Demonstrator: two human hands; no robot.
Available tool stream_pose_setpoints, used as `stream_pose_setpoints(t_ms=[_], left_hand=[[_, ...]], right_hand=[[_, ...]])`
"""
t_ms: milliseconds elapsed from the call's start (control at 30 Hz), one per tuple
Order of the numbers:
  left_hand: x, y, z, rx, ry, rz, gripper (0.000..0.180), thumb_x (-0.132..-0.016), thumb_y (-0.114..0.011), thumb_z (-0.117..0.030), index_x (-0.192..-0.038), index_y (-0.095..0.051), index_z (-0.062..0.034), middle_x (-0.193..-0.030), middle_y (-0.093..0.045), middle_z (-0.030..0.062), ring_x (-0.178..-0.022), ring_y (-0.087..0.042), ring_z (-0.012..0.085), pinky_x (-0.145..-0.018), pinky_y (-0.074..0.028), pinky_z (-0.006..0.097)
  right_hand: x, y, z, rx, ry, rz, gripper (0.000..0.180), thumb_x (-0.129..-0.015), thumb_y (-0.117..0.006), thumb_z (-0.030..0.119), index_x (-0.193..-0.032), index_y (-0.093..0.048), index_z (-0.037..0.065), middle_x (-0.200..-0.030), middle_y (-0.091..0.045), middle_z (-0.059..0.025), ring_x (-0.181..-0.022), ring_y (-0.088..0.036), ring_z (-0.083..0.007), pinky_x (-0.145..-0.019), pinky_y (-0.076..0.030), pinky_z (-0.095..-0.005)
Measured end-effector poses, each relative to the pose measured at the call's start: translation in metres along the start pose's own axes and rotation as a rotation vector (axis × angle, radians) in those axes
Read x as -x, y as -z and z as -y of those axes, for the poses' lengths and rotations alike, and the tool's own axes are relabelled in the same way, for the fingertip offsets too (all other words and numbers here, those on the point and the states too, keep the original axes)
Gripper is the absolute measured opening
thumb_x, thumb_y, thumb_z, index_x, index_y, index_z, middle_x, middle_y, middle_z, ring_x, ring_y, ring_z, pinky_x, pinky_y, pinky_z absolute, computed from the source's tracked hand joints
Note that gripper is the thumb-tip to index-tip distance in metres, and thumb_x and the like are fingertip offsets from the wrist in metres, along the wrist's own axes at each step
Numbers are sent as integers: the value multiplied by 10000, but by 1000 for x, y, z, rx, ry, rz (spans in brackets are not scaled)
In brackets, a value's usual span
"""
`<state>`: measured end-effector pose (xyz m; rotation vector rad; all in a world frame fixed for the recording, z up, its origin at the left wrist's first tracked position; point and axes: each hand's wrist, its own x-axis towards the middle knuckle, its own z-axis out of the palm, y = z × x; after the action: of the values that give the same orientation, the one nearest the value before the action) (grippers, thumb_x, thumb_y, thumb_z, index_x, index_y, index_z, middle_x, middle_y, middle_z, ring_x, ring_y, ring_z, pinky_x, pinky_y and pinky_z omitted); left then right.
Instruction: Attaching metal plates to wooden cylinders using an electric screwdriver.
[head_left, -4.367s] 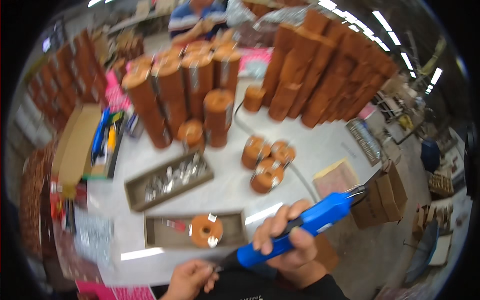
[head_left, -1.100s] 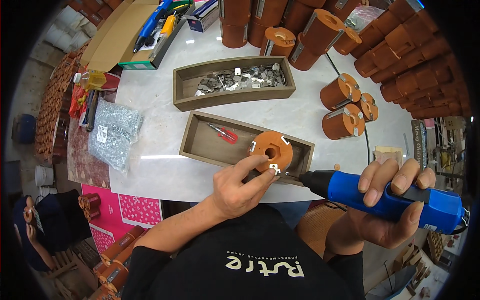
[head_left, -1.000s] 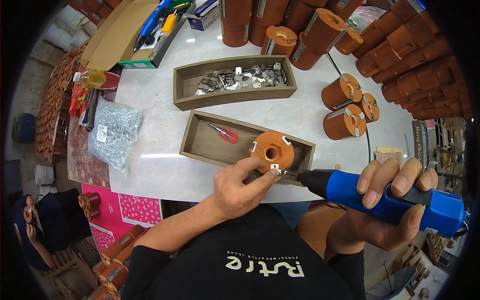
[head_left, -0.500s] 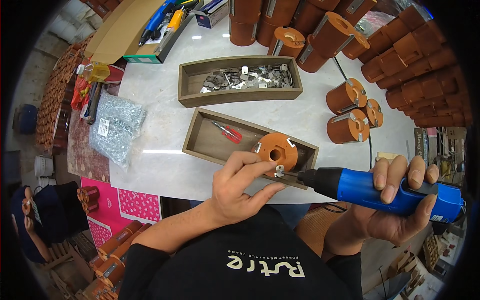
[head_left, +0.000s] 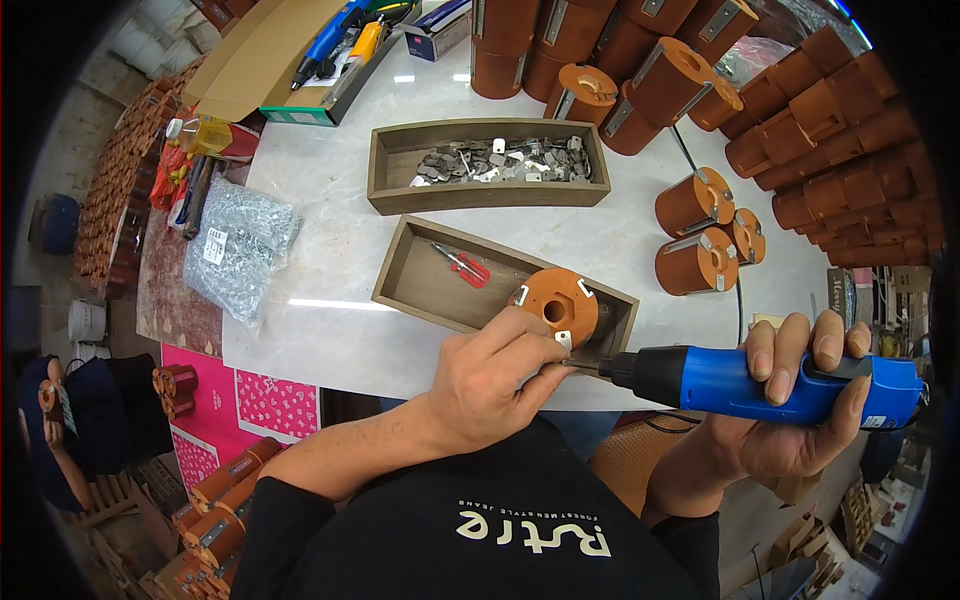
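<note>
My right hand is wrapped round a blue electric screwdriver with a black nose, held level and pointing left. Its thin bit reaches the pinched fingertips of my left hand. What lies between those fingertips is too small and covered to make out. Just beyond them, an orange-brown cylinder with a central hole rests at the right end of a wooden tray. Small metal plates sit around its rim, one nearest my left fingers. A red-handled screwdriver lies in the same tray.
Behind stands another wooden tray full of small metal plates. Several cylinders stand at right, with larger stacks behind them. A bubble-wrapped bag and a tool box are at left. Another person's hand shows far left.
My left fingers have left the cylinder's metal plate and now pinch at the screwdriver bit's tip. The view has shifted slightly; the electric screwdriver stays in my right hand.
</note>
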<state>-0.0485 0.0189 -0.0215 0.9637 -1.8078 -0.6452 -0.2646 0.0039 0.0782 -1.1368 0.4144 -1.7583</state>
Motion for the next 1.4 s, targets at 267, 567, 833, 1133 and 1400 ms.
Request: stream_pose_setpoints(t_ms=[267, 567, 833, 1133, 1400], left_hand=[[-4, -4, 0, -114, -100, -4, 209, -693, -768, -4, -857, -640, -22, -849, -605, 74, -649, -631, 213, -530, -499, 317], [-4, 1, 8, -107, 70, 27, 425, -678, -876, -156, -1036, -676, -45, -890, -594, 87, -681, -621, 186, -548, -497, 293], [3, -4, 14, -118, 105, 88, 349, -702, -861, -181, -983, -694, -58, -824, -541, 49, -622, -575, 157, -508, -469, 288], [4, -5, 14, -142, 98, 73, 277, -721, -838, -144, -947, -701, -61, -810, -528, 43, -588, -557, 137, -474, -443, 280], [7, -7, 17, -112, 93, 61, 302, -719, -842, -139, -970, -699, -52, -824, -541, 47, -603, -574, 144, -486, -457, 285]], right_hand=[[5, -12, -1, 124, 71, 42, 344, -955, -592, 231, -1221, -436, 78, -964, -576, -100, -651, -609, -189, -621, -530, -377], [5, -20, -4, 225, 111, 57, 371, -917, -655, 227, -1195, -449, 93, -932, -585, -98, -643, -618, -195, -600, -529, -398], [4, -16, -9, 242, 70, 78, 351, -917, -645, 230, -1190, -472, 94, -942, -591, -100, -658, -618, -188, -633, -539, -408], [0, -18, -12, 277, 49, 97, 357, -911, -653, 231, -1187, -473, 93, -934, -604, -105, -651, -634, -194, -636, -557, -405], [-1, -23, -16, 282, 64, 88, 360, -912, -651, 233, -1181, -465, 81, -918, -604, -120, -631, -625, -201, -618, -554, -402]])
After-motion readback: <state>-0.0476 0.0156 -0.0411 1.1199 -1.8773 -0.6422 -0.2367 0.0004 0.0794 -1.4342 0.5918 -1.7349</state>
